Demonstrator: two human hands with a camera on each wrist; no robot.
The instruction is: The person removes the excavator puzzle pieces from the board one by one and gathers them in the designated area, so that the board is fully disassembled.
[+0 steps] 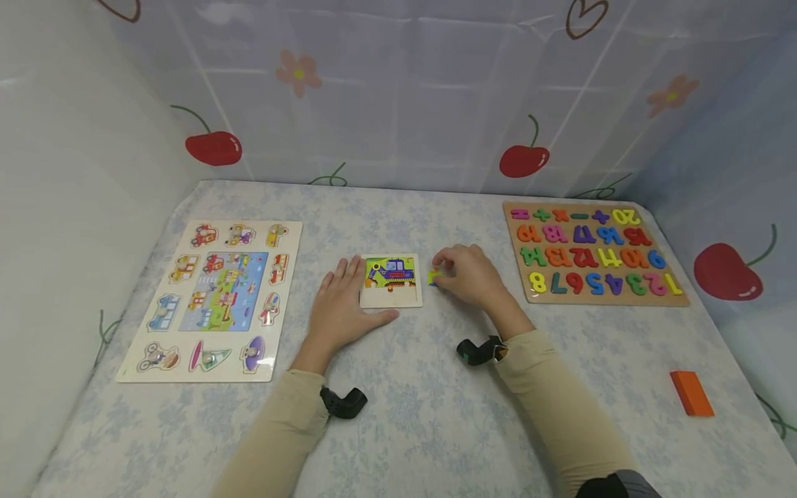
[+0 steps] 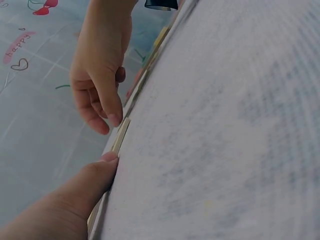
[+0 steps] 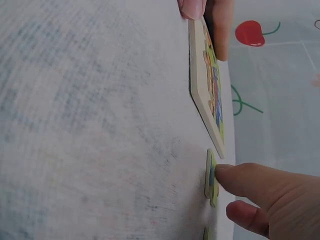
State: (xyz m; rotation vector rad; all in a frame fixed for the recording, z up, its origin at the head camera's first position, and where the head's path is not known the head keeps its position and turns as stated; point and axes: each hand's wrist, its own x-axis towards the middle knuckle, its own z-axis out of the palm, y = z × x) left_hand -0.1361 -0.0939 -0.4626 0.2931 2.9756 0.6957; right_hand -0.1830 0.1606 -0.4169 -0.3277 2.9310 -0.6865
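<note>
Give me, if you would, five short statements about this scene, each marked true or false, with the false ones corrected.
1. The left hand touches the small puzzle. True.
2. The small puzzle lies between the vehicle board and the number board. True.
3. The right hand rests on the number board. False: it is at a loose green piece beside the small puzzle.
4. The orange block lies to the left of the small puzzle. False: it lies to the right.
5. The small puzzle is smaller than the vehicle board. True.
</note>
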